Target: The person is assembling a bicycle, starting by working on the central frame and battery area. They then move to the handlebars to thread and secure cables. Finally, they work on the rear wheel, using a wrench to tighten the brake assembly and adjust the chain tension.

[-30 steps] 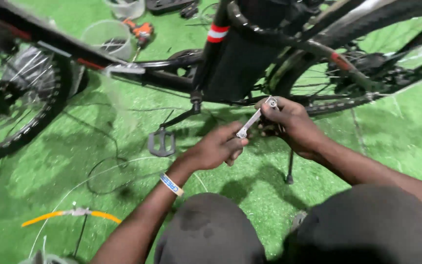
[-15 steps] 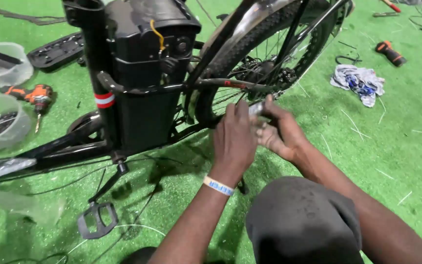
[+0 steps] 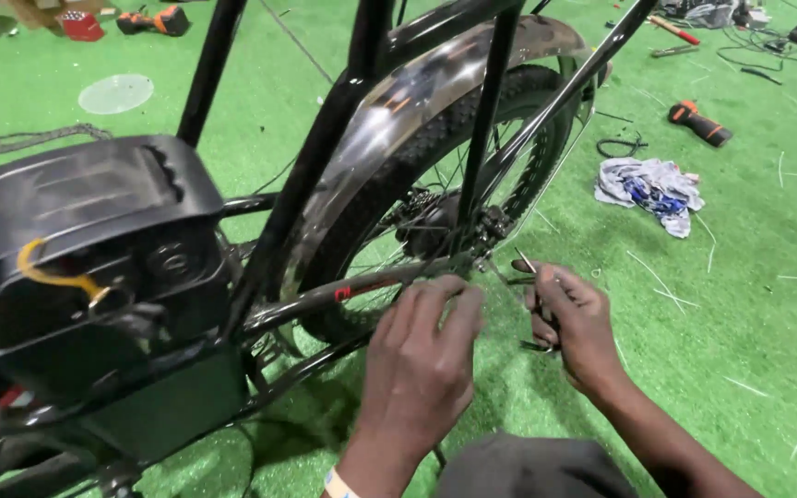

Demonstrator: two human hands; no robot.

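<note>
A black bicycle stands on green turf, its rear wheel (image 3: 472,148) under a shiny mudguard (image 3: 417,92). My left hand (image 3: 422,369) lies on the lower frame stay (image 3: 325,300) beside the wheel hub (image 3: 435,226), fingers curled over the tube. My right hand (image 3: 576,325) is just to the right of it, closed around a thin metal tool (image 3: 522,261) whose ends stick out above and below the fist. The tool's upper tip sits close to the hub area. My dark knee (image 3: 528,470) fills the bottom edge.
A black battery box (image 3: 94,249) with a yellow strap sits on the frame at left. On the turf lie a crumpled rag (image 3: 649,189), an orange and black tool (image 3: 698,123), a coiled cable (image 3: 620,146), a clear round lid (image 3: 115,93) and more tools at the back.
The view has swung toward the rear wheel and closer in. Both hands moved from the frame's middle to the rear hub, and the right hand still holds the metal tool.
</note>
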